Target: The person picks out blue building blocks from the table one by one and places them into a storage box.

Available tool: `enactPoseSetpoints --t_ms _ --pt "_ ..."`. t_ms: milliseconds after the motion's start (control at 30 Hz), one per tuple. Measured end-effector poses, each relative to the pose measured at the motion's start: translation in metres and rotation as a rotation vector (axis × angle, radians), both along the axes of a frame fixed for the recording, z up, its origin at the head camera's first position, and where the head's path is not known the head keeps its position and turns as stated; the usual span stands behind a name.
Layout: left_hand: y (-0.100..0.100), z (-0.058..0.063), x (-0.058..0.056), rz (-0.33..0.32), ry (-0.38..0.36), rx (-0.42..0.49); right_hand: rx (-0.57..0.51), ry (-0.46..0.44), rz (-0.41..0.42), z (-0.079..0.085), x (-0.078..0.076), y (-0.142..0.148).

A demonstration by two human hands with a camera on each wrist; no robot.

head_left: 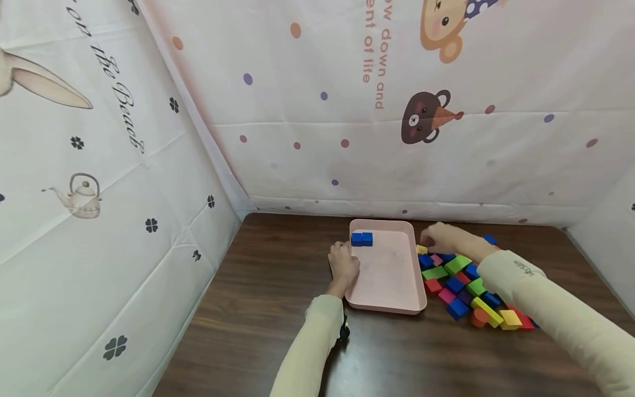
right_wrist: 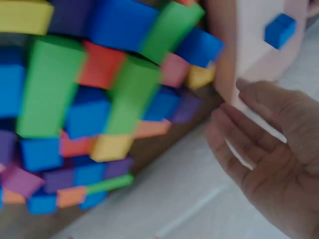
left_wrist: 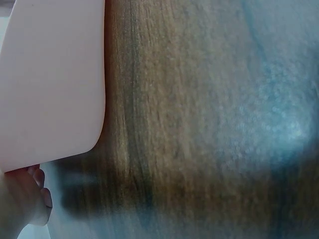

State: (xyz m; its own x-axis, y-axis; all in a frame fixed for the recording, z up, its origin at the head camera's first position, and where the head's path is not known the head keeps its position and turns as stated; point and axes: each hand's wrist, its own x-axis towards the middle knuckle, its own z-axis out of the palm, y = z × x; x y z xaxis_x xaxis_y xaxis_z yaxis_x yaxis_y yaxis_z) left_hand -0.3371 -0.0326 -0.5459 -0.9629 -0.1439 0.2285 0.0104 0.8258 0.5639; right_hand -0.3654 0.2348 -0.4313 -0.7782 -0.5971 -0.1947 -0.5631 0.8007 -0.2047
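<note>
Blue blocks (head_left: 361,239) sit in pink tray (head_left: 389,281)
Left hand (head_left: 343,266) grips its side; right hand (head_left: 448,238) hovers empty, loosely curved.

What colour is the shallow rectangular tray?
The shallow rectangular tray is pale pink; it shows best in the head view.

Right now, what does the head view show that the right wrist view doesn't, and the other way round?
Only the head view: the sleeves, the printed teapot and brown bear, and the whole left hand at the tray's left edge. A sliver in the right wrist view's top right corner may be that hand; I can't tell.

Only the right wrist view: the palm side of the right hand, with nothing visible between thumb and fingertips.

Both: the right hand, tray, blue blocks inside it, pile of blocks and table.
</note>
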Motion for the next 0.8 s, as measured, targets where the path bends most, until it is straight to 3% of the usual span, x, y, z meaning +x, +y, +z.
enactPoseSetpoints --t_ms 133,367,600,800 --pt "0.0 0.002 -0.001 -0.001 -0.007 0.009 -0.022 -0.083 0.04 -0.021 0.005 0.004" --pt "0.0 0.001 -0.004 -0.012 0.008 0.005 -0.015 -0.044 0.034 -0.036 0.008 0.004" --pt "0.001 0.003 -0.003 -0.013 0.006 0.015 0.0 0.002 0.04 -0.038 0.004 0.006" --pt "0.002 0.003 -0.003 -0.006 -0.017 0.025 -0.003 -0.05 -0.007 -0.019 0.002 0.012"
